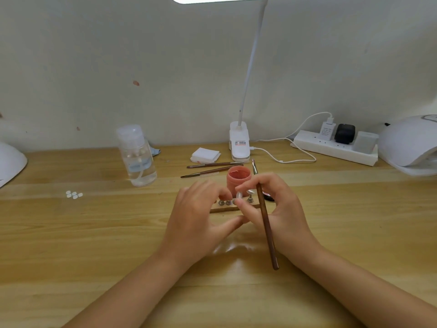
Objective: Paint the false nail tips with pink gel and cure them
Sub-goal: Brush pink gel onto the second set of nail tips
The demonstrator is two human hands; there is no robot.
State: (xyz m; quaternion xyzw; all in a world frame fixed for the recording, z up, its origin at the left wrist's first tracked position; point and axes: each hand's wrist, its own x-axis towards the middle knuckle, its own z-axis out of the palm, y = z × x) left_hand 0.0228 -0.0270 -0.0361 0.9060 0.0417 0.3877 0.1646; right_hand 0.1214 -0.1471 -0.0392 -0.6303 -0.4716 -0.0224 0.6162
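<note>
At frame centre, my right hand carries a brush lying slantwise across its curled fingers, bristles toward the pot, while thumb and forefinger pinch a clear nail tip. My left hand meets it from the left, fingers curled toward the same tip; whether its grip closes on anything I cannot tell. Just behind the tip stands the open pink gel pot. A row of stands sits under my fingers. Lamp at right edge of counter.
</note>
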